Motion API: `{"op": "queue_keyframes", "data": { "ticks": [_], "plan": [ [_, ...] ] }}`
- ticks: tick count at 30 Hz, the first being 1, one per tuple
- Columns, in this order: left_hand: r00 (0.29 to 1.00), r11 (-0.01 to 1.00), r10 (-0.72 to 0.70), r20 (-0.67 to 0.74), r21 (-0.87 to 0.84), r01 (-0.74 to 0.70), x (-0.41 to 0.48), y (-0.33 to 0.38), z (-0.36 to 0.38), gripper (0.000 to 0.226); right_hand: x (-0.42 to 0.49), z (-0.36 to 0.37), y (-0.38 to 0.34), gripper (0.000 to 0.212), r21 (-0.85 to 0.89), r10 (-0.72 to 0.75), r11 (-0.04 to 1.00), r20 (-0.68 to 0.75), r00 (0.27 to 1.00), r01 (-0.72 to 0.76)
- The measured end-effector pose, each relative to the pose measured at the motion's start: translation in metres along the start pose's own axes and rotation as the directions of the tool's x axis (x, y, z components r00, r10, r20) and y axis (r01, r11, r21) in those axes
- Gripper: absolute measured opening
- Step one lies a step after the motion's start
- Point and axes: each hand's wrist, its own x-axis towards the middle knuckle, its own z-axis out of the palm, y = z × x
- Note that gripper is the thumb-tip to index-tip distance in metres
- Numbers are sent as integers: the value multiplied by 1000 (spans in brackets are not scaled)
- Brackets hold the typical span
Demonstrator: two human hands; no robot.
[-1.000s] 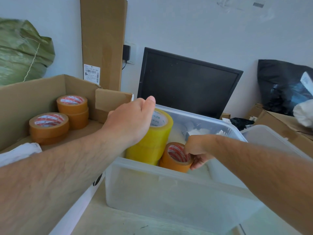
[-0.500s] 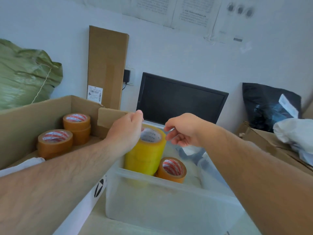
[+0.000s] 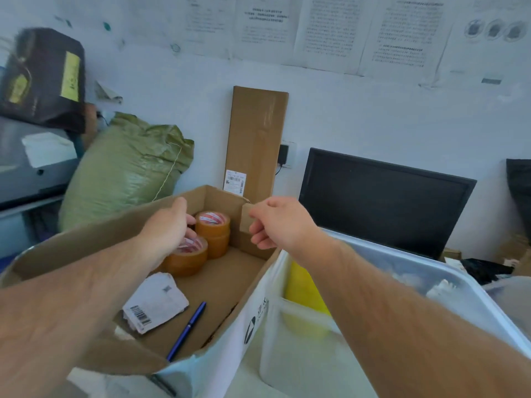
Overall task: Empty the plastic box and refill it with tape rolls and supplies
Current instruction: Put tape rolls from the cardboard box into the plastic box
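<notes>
The clear plastic box [image 3: 290, 354] stands at the right, and a yellow tape roll [image 3: 304, 285] shows through its wall. Left of it is an open cardboard box [image 3: 86, 242] holding a brown tape roll [image 3: 186, 258] and a stack of two more brown rolls [image 3: 214, 228]. My left hand [image 3: 169, 225] reaches into the cardboard box, fingers spread, fingertips on top of the near brown roll, which rests on the box floor. Above that box's right corner my right hand [image 3: 275, 222] hovers, loosely curled, holding nothing.
A blue pen [image 3: 186, 330] and a torn shipping label [image 3: 155, 303] lie on the cardboard box floor. White crumpled items [image 3: 439, 285] sit inside the plastic box. Behind are a black monitor [image 3: 382, 202], a tall flat carton [image 3: 255, 139] and a green sack [image 3: 123, 173].
Both hands left the plastic box and moved left to the cardboard box. My left hand let go of the yellow roll and now touches a brown roll. The view turned left and up.
</notes>
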Motion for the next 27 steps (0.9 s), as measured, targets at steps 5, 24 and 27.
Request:
{"op": "queue_keyframes", "data": {
  "ticks": [5, 24, 27],
  "plan": [
    [998, 996, -69, -9, 53, 69, 17, -28, -12, 59, 21, 30, 14, 20, -170, -12, 985, 37, 999, 18],
    [924, 816, -331, 194, 551, 176, 88, -79, 7, 87, 29, 42, 30, 36, -421, -45, 907, -34, 998, 27],
    [975, 753, -164, 152, 658, 24, 93, -78, 6, 85, 29, 42, 29, 36, -416, -40, 909, -39, 998, 20]
  ]
}}
